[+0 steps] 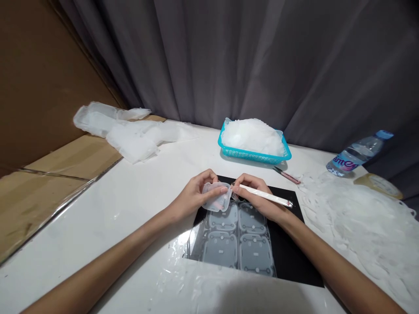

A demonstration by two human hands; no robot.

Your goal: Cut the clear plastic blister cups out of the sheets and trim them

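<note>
I have the left hand (200, 188) pinching the translucent piece (212, 203) over the far-left part of the black sheet (290, 248); right hand (252, 191) grips the slim white tool (268, 196), long axis slanting rightward from near the piece's right edge. Tip contact: cannot tell.

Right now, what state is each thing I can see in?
Left hand: closed on a small translucent plastic piece
Right hand: holding a slim white tool
Turquoise plastic basket: heaped with white material
Clear plastic bottle: closed with a blue cap
Black rectangular mat: lying flat, partly covered
Slim pink-handled tool: lying down
</note>
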